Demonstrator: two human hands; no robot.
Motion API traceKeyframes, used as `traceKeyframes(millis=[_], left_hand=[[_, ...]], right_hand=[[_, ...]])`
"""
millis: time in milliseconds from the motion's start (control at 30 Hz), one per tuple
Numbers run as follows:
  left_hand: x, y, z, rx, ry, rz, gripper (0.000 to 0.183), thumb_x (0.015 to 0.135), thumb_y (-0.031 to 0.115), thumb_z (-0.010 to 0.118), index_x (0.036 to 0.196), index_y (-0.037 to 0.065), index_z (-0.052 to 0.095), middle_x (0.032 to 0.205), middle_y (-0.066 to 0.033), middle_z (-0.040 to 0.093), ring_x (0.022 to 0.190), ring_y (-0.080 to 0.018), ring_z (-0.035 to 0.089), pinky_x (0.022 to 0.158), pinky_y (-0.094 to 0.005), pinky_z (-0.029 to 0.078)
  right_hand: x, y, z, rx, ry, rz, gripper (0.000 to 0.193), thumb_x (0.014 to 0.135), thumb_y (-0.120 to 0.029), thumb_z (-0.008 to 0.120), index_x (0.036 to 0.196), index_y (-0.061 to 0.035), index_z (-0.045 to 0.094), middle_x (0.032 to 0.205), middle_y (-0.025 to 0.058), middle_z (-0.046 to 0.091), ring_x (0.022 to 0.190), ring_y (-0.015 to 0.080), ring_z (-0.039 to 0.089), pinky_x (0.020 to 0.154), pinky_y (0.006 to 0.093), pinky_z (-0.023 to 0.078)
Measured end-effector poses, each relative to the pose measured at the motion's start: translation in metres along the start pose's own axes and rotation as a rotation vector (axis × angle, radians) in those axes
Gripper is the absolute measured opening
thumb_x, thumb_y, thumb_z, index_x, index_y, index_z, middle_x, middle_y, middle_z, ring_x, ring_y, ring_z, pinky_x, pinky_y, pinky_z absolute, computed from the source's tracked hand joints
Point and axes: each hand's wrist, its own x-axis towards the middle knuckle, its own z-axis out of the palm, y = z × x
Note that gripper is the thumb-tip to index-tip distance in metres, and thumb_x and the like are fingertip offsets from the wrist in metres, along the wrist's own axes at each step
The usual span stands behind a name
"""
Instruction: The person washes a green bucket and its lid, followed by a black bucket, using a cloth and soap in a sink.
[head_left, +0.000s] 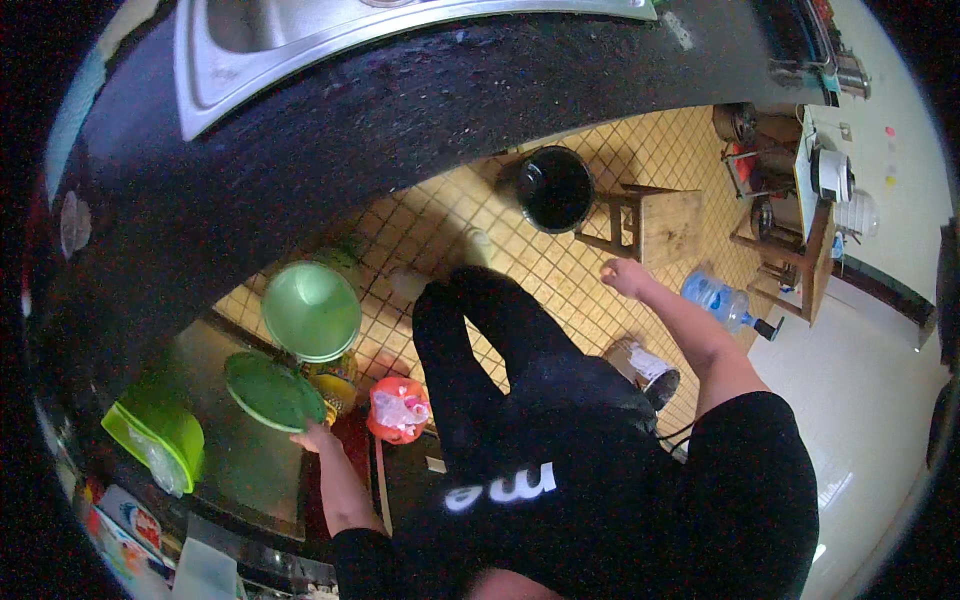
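My left hand grips the rim of a round, shallow green plastic basin, held tilted at the left. Whether the basin is solid or perforated is too dark to tell. Just beyond it stands a pale green bucket, and a yellow basket-like thing shows partly behind the two. Out to the right, my right hand hangs in the air with loosely bent fingers and nothing visible in them. A wooden stool is nearest to it, on the floor beyond.
A dark counter with a steel sink spans the far side. On the tiled floor are a black bucket, a blue water bottle and a red bin with a bag. A lime green container stands at the left.
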Motion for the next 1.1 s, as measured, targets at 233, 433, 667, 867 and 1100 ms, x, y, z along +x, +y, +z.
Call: traceKeyframes(millis=[233,433,667,867,1100], left_hand=[[-0.022,0.013,0.009,0.087,0.000,0.118,0.069,0.079,0.023,0.067,0.133,0.010,0.028,0.119,-0.0187,0.048,0.087,-0.0319,0.059,0.061,-0.0365,0.059],[-0.061,0.036,0.012,0.055,-0.294,0.193,0.048,0.084,0.016,0.062,0.124,0.011,0.035,0.096,-0.0087,0.050,0.066,-0.0132,0.051,0.044,-0.0271,0.039],[-0.107,0.016,0.008,0.183,-0.703,0.213,0.030,0.088,0.013,0.056,0.116,0.011,0.044,0.094,0.0006,0.049,0.076,-0.0091,0.047,0.058,-0.0250,0.041],[-0.153,0.014,0.005,0.345,-0.813,0.111,0.018,0.088,0.010,0.054,0.106,0.012,0.050,0.095,0.0034,0.050,0.081,-0.0084,0.049,0.064,-0.0249,0.045],[-0.159,0.034,0.003,0.250,-0.752,0.181,0.016,0.088,0.012,0.055,0.104,0.011,0.050,0.089,0.0033,0.051,0.077,-0.0087,0.049,0.063,-0.0260,0.046]], right_hand=[[0.133,0.019,0.078,0.918,-0.039,0.278,0.022,0.082,-0.025,0.059,0.081,-0.0030,0.059,0.064,0.0071,0.057,0.052,0.0148,0.054,0.047,0.0294,0.041],[0.197,0.008,0.137,1.582,0.051,0.575,0.023,0.084,-0.025,0.061,0.085,-0.0057,0.049,0.053,0.0046,0.043,0.041,0.0127,0.038,0.037,0.0284,0.027],[0.275,0.054,0.229,1.927,0.238,0.506,0.020,0.082,-0.024,0.062,0.083,-0.0095,0.048,0.061,0.0043,0.039,0.050,0.0172,0.036,0.051,0.0367,0.033],[0.280,0.013,0.172,2.402,0.319,0.821,0.021,0.081,-0.024,0.062,0.100,-0.0136,0.060,0.091,0.0046,0.062,0.082,0.0235,0.058,0.083,0.0487,0.038],[0.235,0.017,0.088,2.430,0.430,0.574,0.024,0.074,-0.009,0.062,0.098,-0.0065,0.059,0.093,0.0084,0.060,0.081,0.0246,0.056,0.069,0.0410,0.045]])
